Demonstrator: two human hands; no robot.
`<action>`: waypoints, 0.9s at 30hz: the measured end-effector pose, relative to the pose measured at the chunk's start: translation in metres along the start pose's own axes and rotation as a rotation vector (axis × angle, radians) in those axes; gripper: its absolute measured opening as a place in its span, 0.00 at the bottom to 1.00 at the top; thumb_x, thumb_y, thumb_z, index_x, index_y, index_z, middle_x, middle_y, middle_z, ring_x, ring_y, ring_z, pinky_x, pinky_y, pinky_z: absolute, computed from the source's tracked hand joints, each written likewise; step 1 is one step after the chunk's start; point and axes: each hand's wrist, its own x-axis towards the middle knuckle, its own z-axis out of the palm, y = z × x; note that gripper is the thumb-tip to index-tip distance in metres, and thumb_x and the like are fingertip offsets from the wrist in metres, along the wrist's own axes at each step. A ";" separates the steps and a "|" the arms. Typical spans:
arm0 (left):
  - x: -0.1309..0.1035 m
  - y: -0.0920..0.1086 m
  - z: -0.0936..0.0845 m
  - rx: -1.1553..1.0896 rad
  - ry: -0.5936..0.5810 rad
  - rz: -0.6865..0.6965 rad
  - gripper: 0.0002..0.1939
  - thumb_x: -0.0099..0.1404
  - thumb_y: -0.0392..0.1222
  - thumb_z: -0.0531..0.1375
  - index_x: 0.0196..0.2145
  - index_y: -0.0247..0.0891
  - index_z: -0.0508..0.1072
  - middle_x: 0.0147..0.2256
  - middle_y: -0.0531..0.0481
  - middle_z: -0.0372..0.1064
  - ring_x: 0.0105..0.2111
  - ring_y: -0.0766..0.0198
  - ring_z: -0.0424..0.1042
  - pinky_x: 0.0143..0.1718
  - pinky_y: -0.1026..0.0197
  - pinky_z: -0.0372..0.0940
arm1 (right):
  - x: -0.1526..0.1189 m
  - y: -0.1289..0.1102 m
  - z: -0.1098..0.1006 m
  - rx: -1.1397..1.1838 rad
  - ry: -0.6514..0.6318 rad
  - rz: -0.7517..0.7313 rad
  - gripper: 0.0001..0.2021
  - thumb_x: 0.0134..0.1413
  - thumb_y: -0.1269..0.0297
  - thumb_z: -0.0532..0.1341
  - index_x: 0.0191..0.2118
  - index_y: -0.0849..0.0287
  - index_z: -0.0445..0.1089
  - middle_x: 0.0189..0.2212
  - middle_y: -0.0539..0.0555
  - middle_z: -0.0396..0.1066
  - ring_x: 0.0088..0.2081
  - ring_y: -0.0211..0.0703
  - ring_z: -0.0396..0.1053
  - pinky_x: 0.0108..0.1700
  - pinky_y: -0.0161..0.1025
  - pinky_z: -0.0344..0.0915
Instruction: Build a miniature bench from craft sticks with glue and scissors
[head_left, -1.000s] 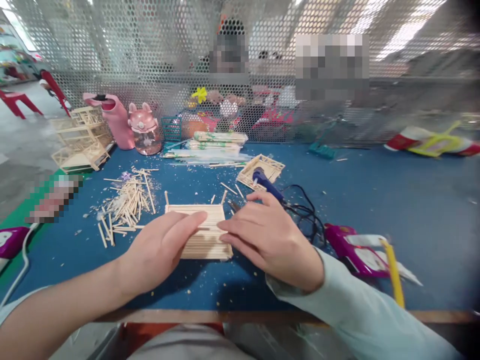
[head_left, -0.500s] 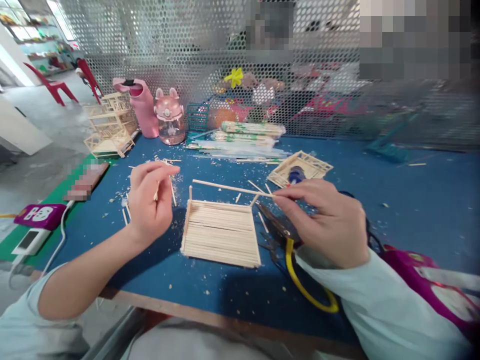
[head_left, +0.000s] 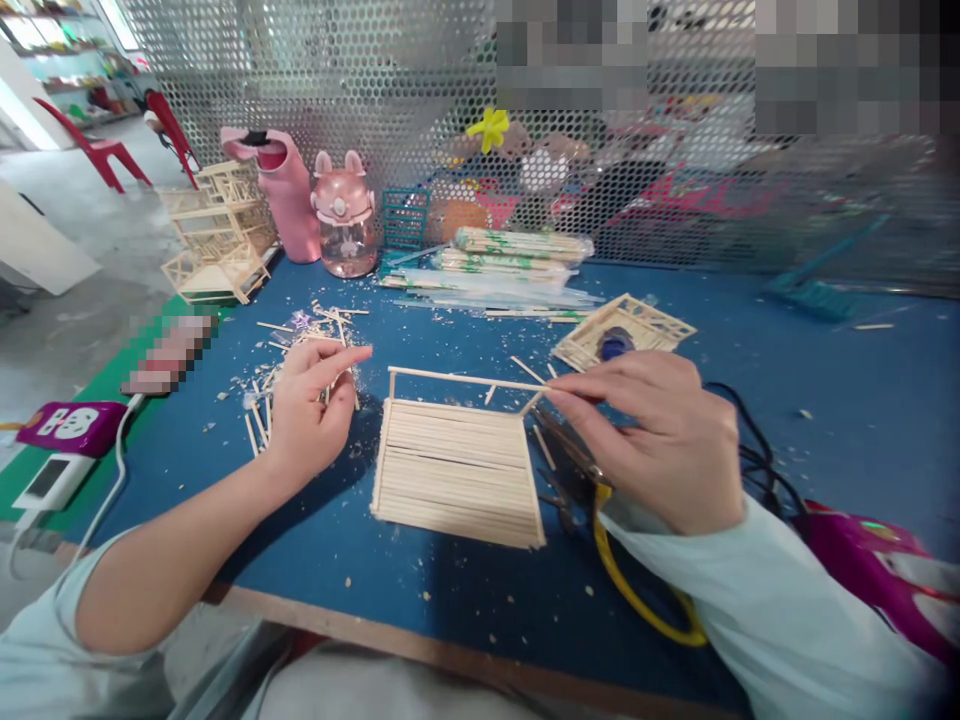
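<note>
Between the thumb and fingers of my right hand (head_left: 645, 430) is the right end of a thin wooden stick (head_left: 465, 378). The stick spans the far side of a flat panel of wooden sticks (head_left: 456, 470), lying across the tops of two short posts at its far corners. My left hand (head_left: 315, 405) hovers left of the panel, its index finger stretched out and the other fingers curled; whether something small is in them is hidden. Yellow-handled pliers (head_left: 611, 560) lie beside the panel, partly under my right hand.
Loose sticks and scraps (head_left: 259, 420) lie at the left. Behind are a stick model (head_left: 217, 235), a pink bottle (head_left: 289, 205), a clear bottle (head_left: 349, 235) and bagged sticks (head_left: 517, 255). A small stick frame (head_left: 652, 325) sits beyond my right hand.
The held stick has come down onto the post tops, its left end now at the left post. My left hand has its index finger still extended. The view has shifted slightly.
</note>
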 end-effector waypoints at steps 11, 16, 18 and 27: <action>-0.003 0.004 0.001 -0.008 -0.078 0.072 0.17 0.58 0.27 0.53 0.41 0.41 0.75 0.33 0.50 0.68 0.38 0.62 0.66 0.41 0.56 0.63 | 0.001 -0.002 -0.001 -0.043 0.016 0.001 0.03 0.52 0.67 0.63 0.29 0.55 0.73 0.23 0.50 0.72 0.27 0.42 0.69 0.35 0.43 0.62; -0.003 0.008 -0.002 0.018 -0.095 0.097 0.17 0.59 0.28 0.53 0.42 0.41 0.75 0.35 0.49 0.68 0.38 0.62 0.67 0.41 0.55 0.63 | 0.000 -0.005 -0.001 -0.049 0.032 0.044 0.03 0.52 0.67 0.62 0.31 0.57 0.74 0.25 0.51 0.74 0.30 0.42 0.70 0.36 0.42 0.63; -0.003 0.008 -0.002 0.031 -0.102 0.090 0.17 0.59 0.29 0.54 0.42 0.43 0.75 0.35 0.49 0.68 0.38 0.61 0.67 0.42 0.55 0.63 | -0.001 -0.005 -0.001 -0.039 0.026 0.077 0.05 0.53 0.68 0.61 0.33 0.58 0.75 0.26 0.52 0.74 0.31 0.42 0.70 0.37 0.41 0.63; -0.004 0.009 -0.002 0.057 -0.114 0.089 0.18 0.59 0.31 0.54 0.43 0.44 0.75 0.33 0.49 0.68 0.37 0.60 0.68 0.39 0.55 0.64 | -0.003 -0.010 -0.003 -0.022 -0.012 0.127 0.08 0.55 0.69 0.58 0.34 0.57 0.76 0.25 0.53 0.73 0.30 0.41 0.70 0.37 0.41 0.62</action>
